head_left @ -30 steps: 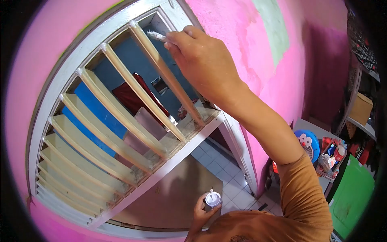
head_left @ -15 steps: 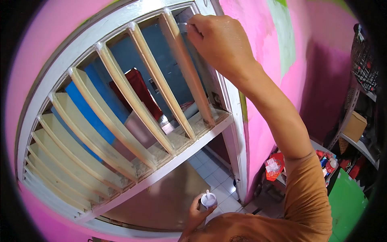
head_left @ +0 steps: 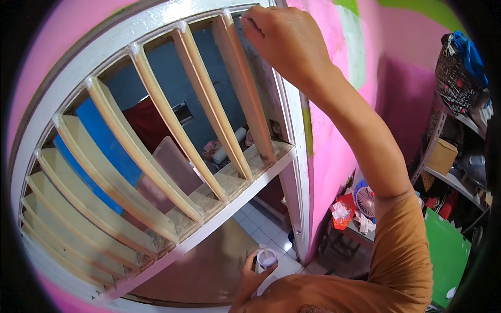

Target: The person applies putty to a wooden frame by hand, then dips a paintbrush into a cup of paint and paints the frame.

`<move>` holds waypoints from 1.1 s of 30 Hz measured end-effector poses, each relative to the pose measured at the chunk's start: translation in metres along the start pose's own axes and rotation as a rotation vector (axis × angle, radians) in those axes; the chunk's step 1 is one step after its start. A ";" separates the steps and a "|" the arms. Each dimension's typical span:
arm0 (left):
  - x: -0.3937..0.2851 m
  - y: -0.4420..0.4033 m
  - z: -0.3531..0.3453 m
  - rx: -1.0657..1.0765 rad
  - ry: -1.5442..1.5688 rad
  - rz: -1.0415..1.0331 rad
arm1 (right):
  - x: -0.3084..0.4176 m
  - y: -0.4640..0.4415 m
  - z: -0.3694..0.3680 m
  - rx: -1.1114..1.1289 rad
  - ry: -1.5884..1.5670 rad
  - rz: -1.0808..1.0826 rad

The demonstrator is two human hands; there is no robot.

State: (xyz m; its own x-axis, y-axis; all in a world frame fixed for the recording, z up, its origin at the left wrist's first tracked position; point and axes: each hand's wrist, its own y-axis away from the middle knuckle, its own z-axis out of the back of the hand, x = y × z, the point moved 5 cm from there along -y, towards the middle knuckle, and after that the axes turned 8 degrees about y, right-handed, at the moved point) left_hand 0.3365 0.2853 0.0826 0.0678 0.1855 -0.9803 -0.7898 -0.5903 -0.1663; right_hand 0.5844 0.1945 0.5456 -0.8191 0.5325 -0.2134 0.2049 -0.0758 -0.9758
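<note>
My right hand is raised to the upper right corner of a slatted vent frame. Its fingers are closed, and whatever they grip is hidden from me. Close beside it stands the rightmost wooden slat; the slats' top ends carry white paint where they meet the white frame. Low in the view, my left hand is wrapped round a small cup with whitish contents. A pale stick-like thing leans up out of the cup.
Below the vent is a brown panel beside a tiled floor. A pink wall rises at the right. Farther right are a fan, a shelf with a cardboard box, and a green board.
The view has shifted, showing more of the shelf and the fan. My right hand remains at the frame's upper right corner, slightly higher in view. My left hand still holds the cup.
</note>
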 end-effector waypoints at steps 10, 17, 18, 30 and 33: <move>0.019 0.010 0.007 0.015 0.146 -0.019 | -0.006 -0.013 0.009 0.143 -0.066 -0.011; 0.016 0.012 0.005 0.063 0.102 0.000 | -0.006 0.010 0.024 0.305 -0.032 0.022; 0.011 0.013 0.004 0.070 0.128 0.021 | -0.009 0.009 0.024 0.262 -0.026 0.004; 0.014 0.015 0.006 0.046 0.115 -0.003 | -0.004 0.040 0.027 0.226 0.055 0.024; 0.013 0.015 0.007 0.035 0.127 -0.028 | -0.004 0.039 0.034 0.152 0.063 0.025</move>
State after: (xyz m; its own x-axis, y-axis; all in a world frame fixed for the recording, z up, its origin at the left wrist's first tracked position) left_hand 0.3211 0.2842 0.0681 0.1647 0.0994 -0.9813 -0.8071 -0.5583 -0.1920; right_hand 0.5769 0.1607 0.5065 -0.7784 0.5806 -0.2387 0.1373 -0.2135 -0.9672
